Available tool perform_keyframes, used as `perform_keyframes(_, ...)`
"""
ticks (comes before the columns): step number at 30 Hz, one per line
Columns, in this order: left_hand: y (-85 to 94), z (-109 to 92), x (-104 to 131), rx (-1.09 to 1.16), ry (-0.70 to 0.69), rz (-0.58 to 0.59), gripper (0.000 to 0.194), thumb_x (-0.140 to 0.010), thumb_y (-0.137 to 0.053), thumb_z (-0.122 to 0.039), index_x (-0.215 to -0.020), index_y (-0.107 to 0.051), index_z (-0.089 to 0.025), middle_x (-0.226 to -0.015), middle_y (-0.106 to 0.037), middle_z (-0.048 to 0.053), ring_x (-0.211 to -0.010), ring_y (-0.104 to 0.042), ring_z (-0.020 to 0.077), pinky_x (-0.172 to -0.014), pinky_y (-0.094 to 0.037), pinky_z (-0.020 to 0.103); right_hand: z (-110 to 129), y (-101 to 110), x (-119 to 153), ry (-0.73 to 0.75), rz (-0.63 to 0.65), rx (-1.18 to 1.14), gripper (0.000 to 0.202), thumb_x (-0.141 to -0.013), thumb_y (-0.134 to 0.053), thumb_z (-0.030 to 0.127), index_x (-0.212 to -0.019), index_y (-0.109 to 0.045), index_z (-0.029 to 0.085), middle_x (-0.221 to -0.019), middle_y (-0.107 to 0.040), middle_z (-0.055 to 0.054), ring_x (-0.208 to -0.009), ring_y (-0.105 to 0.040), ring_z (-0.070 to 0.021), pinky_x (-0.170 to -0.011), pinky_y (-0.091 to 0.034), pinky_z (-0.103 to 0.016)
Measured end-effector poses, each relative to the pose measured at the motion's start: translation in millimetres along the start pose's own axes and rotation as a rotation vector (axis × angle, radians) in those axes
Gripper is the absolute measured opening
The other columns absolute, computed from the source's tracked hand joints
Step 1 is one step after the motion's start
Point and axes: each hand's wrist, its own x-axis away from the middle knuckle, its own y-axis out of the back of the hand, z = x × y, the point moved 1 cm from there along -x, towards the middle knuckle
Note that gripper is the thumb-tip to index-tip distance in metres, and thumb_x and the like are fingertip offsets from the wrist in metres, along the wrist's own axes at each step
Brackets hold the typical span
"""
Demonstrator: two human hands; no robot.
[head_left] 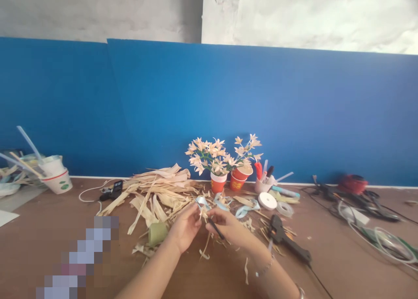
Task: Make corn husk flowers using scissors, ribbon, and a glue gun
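- The brown table (107, 268) runs back to a blue panel (228, 94); along its middle the clutter leaves little room, though brown surface opens on the left and between glue gun (289, 240) and cables (375, 233).
- The left hand (185, 227), pinched narrow, has a pale flower (203, 213) at its fingertips, in front of the potted blooms.
- The right hand (227, 227) meets it there, fingers closed on one slim black tool (215, 228) (its tip I can't make out from here).
- I count one glue gun, one white reel (267, 201) and one clear tape ring (285, 209).
- Two sprays of pointed, papery blooms (214, 153) stand at the back, above red paper cups (218, 184).
- Dry, ribbed husks (156, 198) heap up beside them; a green roll (157, 233) lies near the left wrist.
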Motion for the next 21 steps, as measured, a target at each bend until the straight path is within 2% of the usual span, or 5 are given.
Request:
perform_keyframes(3, -1.5, 0, 2, -0.038, -0.023, -0.009, 0.016, -0.073, -0.067, -0.02, -0.085, -0.061, -0.011, -0.078, -0.061, 0.002, -0.056, -0.051, 0.0049, -0.038, -0.03, 0.014, -5, -2, -2, 0.038, 0.012, -0.047, 0.037, -0.065, -0.071, 0.043, -0.087, -0.054, 0.018, -0.059, -0.051, 0.006, -0.047, -0.041, -0.0052, -0.044, -0.033, -0.018)
perform_keyframes(7, -2.9, -1, 3, -0.058, -0.052, -0.03, 0.017, -0.07, -0.069, -0.022, -0.081, -0.06, -0.012, -0.065, -0.055, -0.002, -0.048, -0.044, 0.0027, -0.033, -0.021, 0.013, -12, -5, -6, 0.072, 0.009, -0.069, 0.037, -0.067, -0.07, 0.045, -0.087, -0.054, 0.018, -0.061, -0.049, 0.006, -0.045, -0.038, -0.0038, -0.043, -0.032, -0.018)
perform_keyframes(11, -3.9, 0, 4, -0.072, -0.08, -0.05, 0.016, -0.066, -0.071, -0.021, -0.075, -0.06, -0.012, -0.062, -0.053, -0.003, -0.048, -0.044, 0.0029, -0.034, -0.022, 0.012, -11, -8, -5, 0.1, 0.011, -0.087, 0.034, -0.07, -0.068, 0.044, -0.086, -0.054, 0.018, -0.063, -0.048, 0.006, -0.046, -0.035, -0.0032, -0.042, -0.029, -0.017)
perform_keyframes(16, -2.1, 0, 4, -0.166, -0.095, -0.045, 0.025, -0.066, -0.07, -0.023, -0.087, -0.065, -0.012, -0.061, -0.053, -0.003, -0.043, -0.039, 0.0018, -0.032, -0.016, 0.013, -5, -10, -1, 0.111, 0.033, -0.04, 0.035, -0.069, -0.068, 0.046, -0.085, -0.055, 0.018, -0.06, -0.046, 0.006, -0.047, -0.037, -0.0049, -0.044, -0.031, -0.018)
perform_keyframes(21, -1.2, 0, 4, -0.188, -0.098, -0.05, 0.026, -0.065, -0.069, -0.024, -0.088, -0.067, -0.012, -0.063, -0.056, -0.002, -0.043, -0.038, 0.0014, -0.033, -0.017, 0.012, -2, -13, -2, 0.166, -0.027, -0.029, 0.033, -0.066, -0.071, 0.043, -0.081, -0.058, 0.017, -0.065, -0.05, 0.004, -0.055, -0.041, -0.0073, -0.052, -0.034, -0.02)
